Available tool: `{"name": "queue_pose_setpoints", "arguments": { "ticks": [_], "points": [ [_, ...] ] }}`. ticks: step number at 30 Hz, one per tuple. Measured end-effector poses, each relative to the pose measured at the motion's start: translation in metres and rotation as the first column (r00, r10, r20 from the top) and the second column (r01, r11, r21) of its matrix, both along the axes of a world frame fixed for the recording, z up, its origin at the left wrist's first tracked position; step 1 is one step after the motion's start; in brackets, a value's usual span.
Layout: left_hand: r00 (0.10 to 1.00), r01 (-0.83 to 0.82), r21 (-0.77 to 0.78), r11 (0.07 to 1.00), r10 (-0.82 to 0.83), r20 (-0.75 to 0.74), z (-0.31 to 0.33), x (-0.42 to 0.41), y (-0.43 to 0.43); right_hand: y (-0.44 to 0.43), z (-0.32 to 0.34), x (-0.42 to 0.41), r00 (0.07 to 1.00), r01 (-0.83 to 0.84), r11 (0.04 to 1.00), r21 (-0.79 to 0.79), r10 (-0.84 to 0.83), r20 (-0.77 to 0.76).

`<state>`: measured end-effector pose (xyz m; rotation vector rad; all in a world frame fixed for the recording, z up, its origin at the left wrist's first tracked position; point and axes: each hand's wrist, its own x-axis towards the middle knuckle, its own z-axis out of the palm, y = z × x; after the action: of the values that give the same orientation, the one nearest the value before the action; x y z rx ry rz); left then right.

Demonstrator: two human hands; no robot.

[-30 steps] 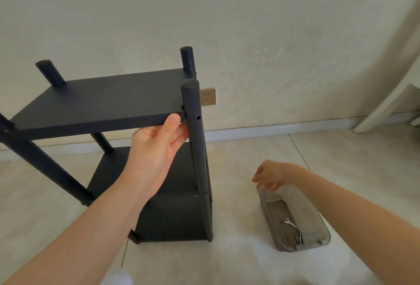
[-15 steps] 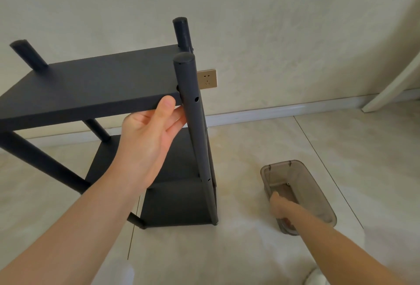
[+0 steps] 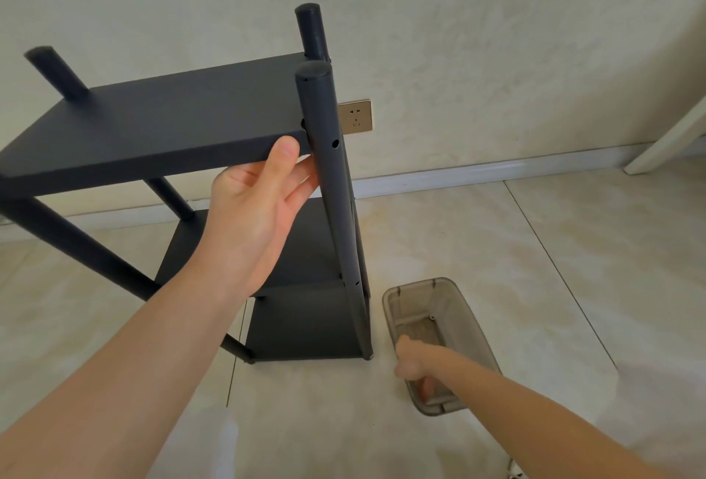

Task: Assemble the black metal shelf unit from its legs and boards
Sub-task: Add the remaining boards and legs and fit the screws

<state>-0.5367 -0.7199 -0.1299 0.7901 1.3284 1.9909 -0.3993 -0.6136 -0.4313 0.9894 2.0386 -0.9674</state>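
Note:
The black shelf unit stands on the tiled floor by the wall. Its top board (image 3: pixel 172 123) sits between round black legs, and lower boards (image 3: pixel 305 325) show beneath. The front right leg (image 3: pixel 332 192) has open screw holes just below the top board. My left hand (image 3: pixel 248 219) grips the top board's front edge beside that leg, thumb on the edge and fingers underneath. My right hand (image 3: pixel 414 364) reaches down into a clear grey plastic tray (image 3: pixel 458 310) on the floor. Its fingertips are hidden inside, so I cannot see whether they hold anything.
A brass wall socket (image 3: pixel 355 117) sits behind the front right leg. A white furniture leg (image 3: pixel 668 142) leans in at the far right by the skirting board. Pale floor tiles spread around the shelf and tray.
My right hand has dropped from above the tray down into its near end. The view shifted, and my left hand keeps its hold on the top board.

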Motion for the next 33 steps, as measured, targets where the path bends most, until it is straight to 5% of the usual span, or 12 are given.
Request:
{"name": "queue_pose_setpoints", "arguments": {
  "ticks": [5,9,13,21,25,33],
  "points": [
    [0.999,-0.033,-0.037,0.999,0.033,0.006,0.002,0.0,0.0,-0.006,-0.006,-0.004,0.999,-0.036,0.997,-0.074,0.034,-0.033],
    [0.998,-0.053,-0.059,0.997,0.054,0.013,0.002,0.001,0.0,0.021,0.0,0.001,0.964,0.226,0.936,-0.271,-0.255,-0.079],
    [0.999,-0.042,-0.057,0.997,0.043,0.002,-0.001,-0.001,0.0,0.053,-0.006,0.019,0.904,0.387,0.902,-0.19,-0.412,-0.116],
    [0.999,-0.021,-0.035,0.999,0.02,-0.048,-0.003,-0.001,0.0,0.034,-0.056,0.022,0.986,-0.019,0.997,0.071,0.007,0.168],
    [0.998,-0.008,-0.049,0.999,0.005,-0.061,-0.004,-0.004,-0.001,0.017,-0.088,0.019,0.964,-0.047,0.986,0.161,0.003,0.264],
    [0.998,0.018,-0.044,0.999,-0.021,-0.058,-0.004,-0.006,-0.002,0.009,-0.1,0.02,0.983,-0.022,0.971,0.237,-0.023,0.185]
  ]
}}
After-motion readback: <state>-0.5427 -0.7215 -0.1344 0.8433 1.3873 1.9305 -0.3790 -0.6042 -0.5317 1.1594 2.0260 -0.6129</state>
